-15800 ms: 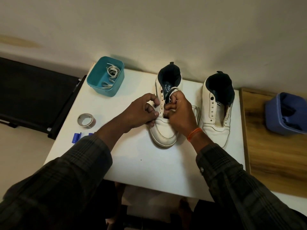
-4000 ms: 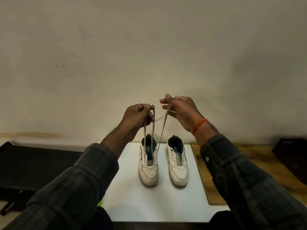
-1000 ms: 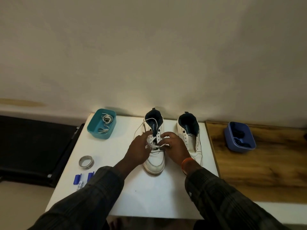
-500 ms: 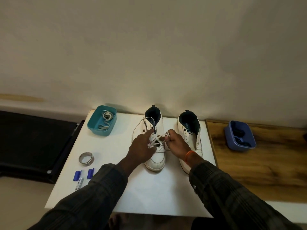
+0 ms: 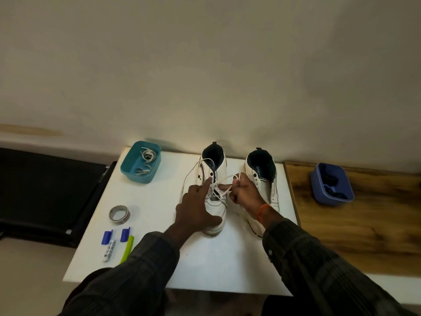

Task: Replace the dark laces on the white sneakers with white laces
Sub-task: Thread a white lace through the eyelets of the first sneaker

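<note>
Teal tub [image 5: 140, 162], left of centre in the frame, near the far left corner of the white table [image 5: 159, 201]: loose pale laces [image 5: 145, 156] coiled inside. Blue tub [image 5: 331, 184], right side of the frame on the wooden surface [image 5: 364, 224]: dark items in it, too dim to identify.

Two white sneakers at frame centre, toes toward the camera. Left sneaker [image 5: 213, 190] has a white lace [image 5: 222, 191] threaded through its lower eyelets; one end loops out to the left of the shoe, the other runs right. Right sneaker [image 5: 262, 179] stands just beside it, no lace visible in its eyelets.

Left hand [image 5: 196, 208]: palm over the toe of the left sneaker, index finger stretched up to an eyelet, other fingers relaxed, gripping nothing that can be seen. Right hand [image 5: 247, 193]: fingers curled, pinching the right end of the white lace between the two shoes.

Lower left of the table: tape roll [image 5: 119, 214], two blue caps [image 5: 116, 236], a small silver piece [image 5: 109, 249], a green stick [image 5: 127, 248], all near the left edge. Sneaker heels sit close to the far edge by the wall. Bare tabletop between tub and tape roll, and along the near edge below the shoes. Table's right edge butts the wooden surface
</note>
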